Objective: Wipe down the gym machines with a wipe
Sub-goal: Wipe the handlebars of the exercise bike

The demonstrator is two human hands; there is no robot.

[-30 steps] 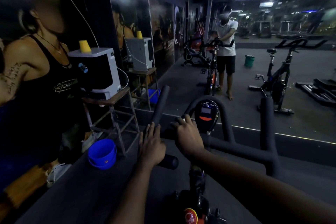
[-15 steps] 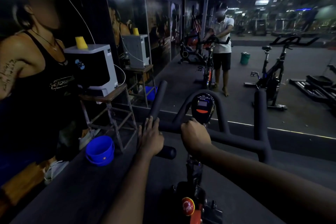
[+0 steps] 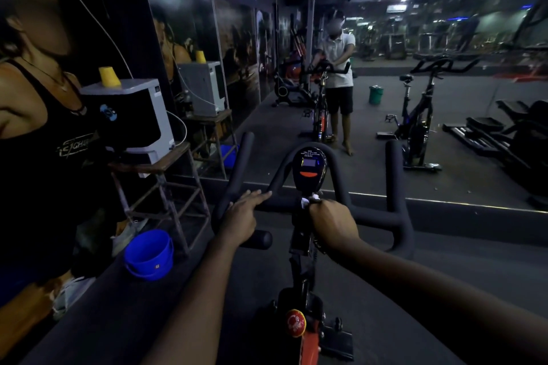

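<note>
A: Dim gym, dark floor (image 3: 124,320), long mirror (image 3: 370,142) across the front wall. Closest machine?

B: Spin bike (image 3: 299,275), black handlebar (image 3: 397,187) spread wide, oval console (image 3: 310,167) upright at its centre, small screen lit.

A: Left grip (image 3: 241,216)?

B: Wide and flat on the handlebar, left of the console, fingers straight, holding nothing.

A: Right grip (image 3: 332,224)?

B: Curled tight around the handlebar just under the console, clamped on the wipe (image 3: 308,201).

A: Much of the wipe in sight?

B: Barely. Only a white crumpled edge, poking out at the thumb side, pressed against the bar.

A: Lower down?

B: Red knob (image 3: 295,326) on the bike frame, below the two forearms.

A: Off to the left?

B: Blue bucket (image 3: 148,255) on the floor, just beside a wooden table (image 3: 166,161) carrying a white-and-black box (image 3: 133,118), yellow cup (image 3: 109,76) on top.

A: And in the mirror?

B: Reflected figure (image 3: 339,68) in a white shirt, bent over the same bike; second bike (image 3: 421,115) and green bin (image 3: 376,95) well apart from it, further back.
</note>
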